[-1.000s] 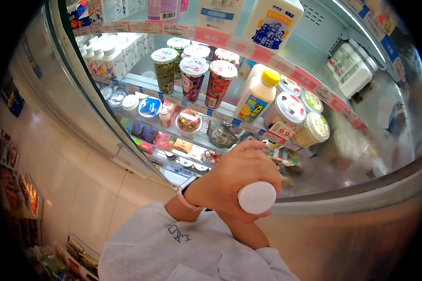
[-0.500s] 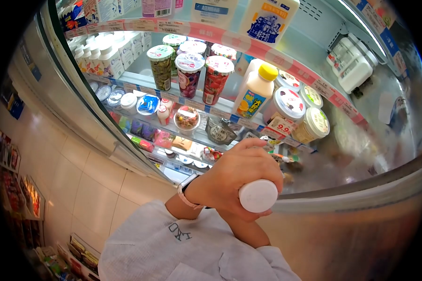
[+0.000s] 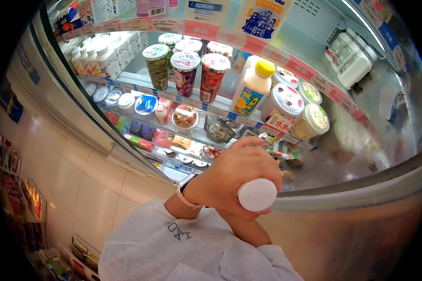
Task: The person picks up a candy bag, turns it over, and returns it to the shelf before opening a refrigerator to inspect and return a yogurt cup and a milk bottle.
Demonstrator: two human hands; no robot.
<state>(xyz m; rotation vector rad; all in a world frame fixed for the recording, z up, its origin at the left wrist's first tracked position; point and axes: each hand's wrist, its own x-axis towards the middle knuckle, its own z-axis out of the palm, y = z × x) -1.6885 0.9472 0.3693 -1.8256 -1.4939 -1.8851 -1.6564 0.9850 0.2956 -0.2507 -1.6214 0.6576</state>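
Note:
My left hand (image 3: 246,171), with a watch (image 3: 186,187) on its wrist, is closed around a white-capped container (image 3: 257,194). Only the round white top shows, facing me; the body below it is hidden. My right forearm (image 3: 244,229) comes up from below and meets the left hand at the container. The right hand is mostly covered there, so its grip cannot be seen. Beyond the hands is an open fridge shelf with a yellow-capped juice bottle (image 3: 253,89), lidded tubs (image 3: 282,100) and tall printed cups (image 3: 184,72).
A dark pouch (image 3: 219,129) and a clear-lidded cup (image 3: 185,117) sit one shelf lower. The fridge's front edge (image 3: 351,180) curves along the right. A glass door frame (image 3: 98,122) stands at left, over tiled floor (image 3: 96,187). Low goods racks (image 3: 33,201) line the far left.
The view has shifted slightly, so the shelf goods appear a little lower left or higher. Both hands keep their hold and place around the white-capped container.

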